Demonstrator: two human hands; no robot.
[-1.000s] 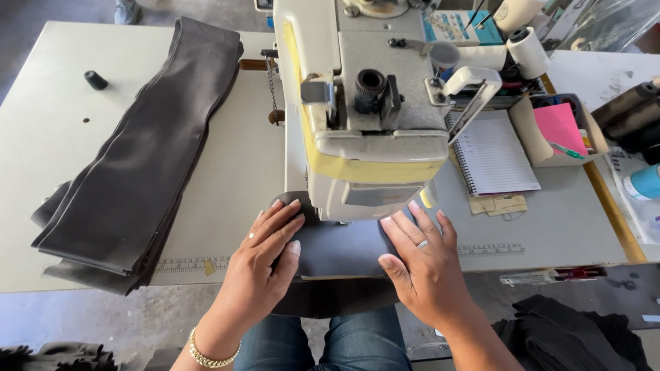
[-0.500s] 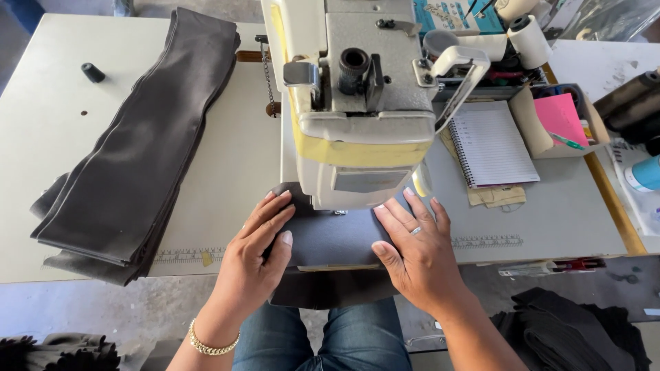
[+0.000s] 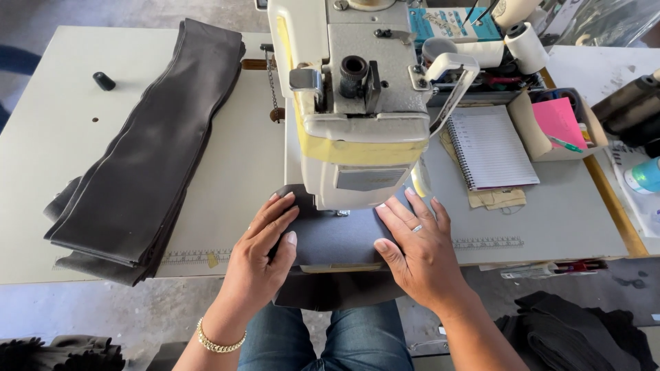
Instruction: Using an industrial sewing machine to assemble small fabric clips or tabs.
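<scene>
Fingers flatten dark grey fabric, smooth.

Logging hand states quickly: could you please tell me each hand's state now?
Left hand: open, flat on the dark grey fabric piece.
Right hand: open, flat on it.

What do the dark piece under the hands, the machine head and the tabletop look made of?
Dark piece: woven-looking fabric, matte charcoal; it drapes limply over the table edge under the left hand and right hand. Machine head: probably painted cast metal, cream, semi-gloss, with screws showing. Tabletop: smooth pale laminate, likely over board.
</scene>
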